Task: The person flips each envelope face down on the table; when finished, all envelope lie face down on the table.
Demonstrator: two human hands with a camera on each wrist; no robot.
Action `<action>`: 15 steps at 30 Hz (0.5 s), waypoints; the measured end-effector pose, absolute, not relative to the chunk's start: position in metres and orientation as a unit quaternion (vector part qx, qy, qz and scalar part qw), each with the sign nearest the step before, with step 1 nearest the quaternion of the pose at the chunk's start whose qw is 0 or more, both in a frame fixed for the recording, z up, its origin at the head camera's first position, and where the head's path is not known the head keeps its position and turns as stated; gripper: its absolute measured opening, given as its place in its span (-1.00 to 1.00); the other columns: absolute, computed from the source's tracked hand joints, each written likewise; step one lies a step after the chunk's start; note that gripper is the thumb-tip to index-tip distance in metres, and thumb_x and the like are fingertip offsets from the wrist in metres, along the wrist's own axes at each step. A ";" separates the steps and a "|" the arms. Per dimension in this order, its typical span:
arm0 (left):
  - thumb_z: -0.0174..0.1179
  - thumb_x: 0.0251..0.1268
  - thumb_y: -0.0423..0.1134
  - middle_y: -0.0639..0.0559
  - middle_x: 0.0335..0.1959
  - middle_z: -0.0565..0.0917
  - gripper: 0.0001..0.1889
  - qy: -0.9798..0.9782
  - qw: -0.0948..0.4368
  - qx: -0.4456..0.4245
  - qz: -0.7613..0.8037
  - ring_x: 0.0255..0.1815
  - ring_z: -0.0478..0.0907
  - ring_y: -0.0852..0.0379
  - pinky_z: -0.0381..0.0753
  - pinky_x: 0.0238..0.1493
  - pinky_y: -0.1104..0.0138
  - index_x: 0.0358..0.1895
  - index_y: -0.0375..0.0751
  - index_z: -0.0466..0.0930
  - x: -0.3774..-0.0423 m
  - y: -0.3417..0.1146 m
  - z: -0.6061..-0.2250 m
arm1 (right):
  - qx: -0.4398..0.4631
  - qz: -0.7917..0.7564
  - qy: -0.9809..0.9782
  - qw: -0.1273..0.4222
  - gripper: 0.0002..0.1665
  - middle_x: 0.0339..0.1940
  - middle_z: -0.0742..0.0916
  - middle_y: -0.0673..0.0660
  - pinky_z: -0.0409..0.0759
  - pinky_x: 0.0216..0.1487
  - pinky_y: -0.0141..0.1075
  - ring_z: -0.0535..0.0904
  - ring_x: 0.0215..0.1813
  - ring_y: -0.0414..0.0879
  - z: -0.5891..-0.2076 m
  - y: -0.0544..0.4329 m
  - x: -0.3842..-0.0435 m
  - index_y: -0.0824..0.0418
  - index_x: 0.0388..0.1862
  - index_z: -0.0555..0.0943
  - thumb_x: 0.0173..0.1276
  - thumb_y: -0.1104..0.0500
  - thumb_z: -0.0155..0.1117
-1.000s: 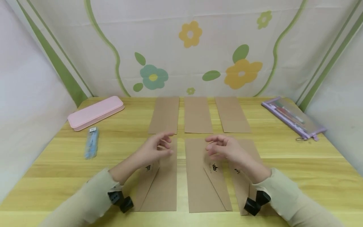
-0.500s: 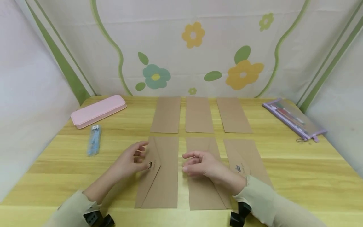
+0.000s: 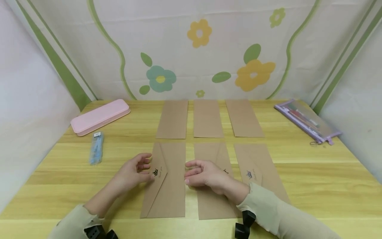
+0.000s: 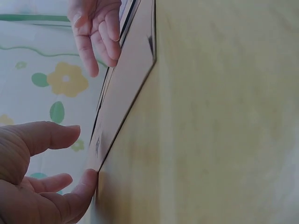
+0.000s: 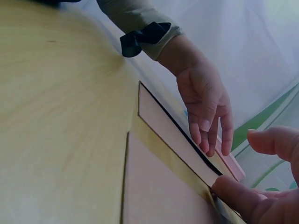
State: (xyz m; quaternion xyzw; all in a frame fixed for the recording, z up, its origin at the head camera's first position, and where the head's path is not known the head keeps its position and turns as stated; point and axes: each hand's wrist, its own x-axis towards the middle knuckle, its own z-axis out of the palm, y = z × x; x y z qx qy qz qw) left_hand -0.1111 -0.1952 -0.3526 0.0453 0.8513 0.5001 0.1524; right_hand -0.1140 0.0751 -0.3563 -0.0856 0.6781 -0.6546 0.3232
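A brown paper envelope (image 3: 171, 189) with a slanted flap and a small black crown print lies front left on the table. My left hand (image 3: 131, 171) is at its left edge, thumb and fingers spread apart; in the left wrist view a fingertip (image 4: 88, 179) meets the envelope's edge. At the right edge is my right hand (image 3: 209, 176), reaching over the middle front envelope (image 3: 215, 202), its fingertips right by the left envelope's side. In the right wrist view, the right hand's lower finger (image 5: 233, 193) touches the edge, while the thumb stays raised. Neither hand grips anything.
A third flapped envelope (image 3: 265, 166) lies front right. Behind stand three plain brown envelopes in a row, the leftmost one (image 3: 172, 119) included. A pink case (image 3: 101, 116) and a blue plastic-wrapped item (image 3: 96, 149) lie left; a purple-edged pencil pouch (image 3: 307, 121) lies right.
Both hands have moved left and lower, from above the front envelopes to either side of the front left one. The envelopes have stayed in place.
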 end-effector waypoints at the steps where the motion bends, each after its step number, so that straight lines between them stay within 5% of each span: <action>1: 0.35 0.02 -0.32 -0.29 0.17 0.40 -0.26 0.848 0.154 0.042 0.505 0.15 0.40 -0.13 0.51 0.07 0.19 0.30 -0.37 0.20 -0.111 -0.195 -0.352 | -0.081 -0.657 0.677 0.322 -0.27 -0.01 0.63 0.31 0.57 -0.08 -0.32 0.61 -0.10 -0.08 -0.356 0.075 -0.114 0.44 0.25 0.29 0.09 0.34 0.31; 15: 0.14 0.15 -0.50 -0.35 0.08 0.46 -0.45 0.793 0.137 -0.040 0.592 0.04 0.47 0.04 0.51 -0.09 0.53 0.23 -0.57 0.24 -0.111 -0.192 -0.358 | -0.084 -0.705 0.638 0.298 -0.24 0.25 0.41 0.45 0.42 0.19 -0.21 0.35 0.29 0.21 -0.362 0.067 -0.092 0.55 0.27 0.21 0.10 0.38 0.25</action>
